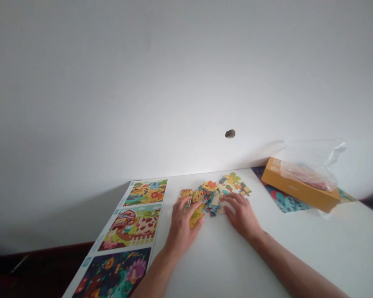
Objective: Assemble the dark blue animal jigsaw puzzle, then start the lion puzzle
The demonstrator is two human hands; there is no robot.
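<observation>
A loose heap of colourful jigsaw puzzle pieces (209,187) lies on the white table between my hands. My left hand (185,217) rests over the heap's left side, fingers spread, partly covering yellow pieces (196,218). On the other side, my right hand (240,213) touches the heap's right edge with bent, parted fingers. Some pieces show plain pale backs, others printed yellow, blue and green faces. More pieces (236,182) spread toward the back right, beyond my right hand. What lies under my fingertips is partly hidden.
Picture cards showing a safari (146,192), a farm (132,225) and a dark night scene (115,273) line the table's left edge. An orange box (301,188) with a clear plastic bag (317,159) sits on a dark printed sheet (287,200) at right. Behind stands a white wall (174,103) with a hole (230,134).
</observation>
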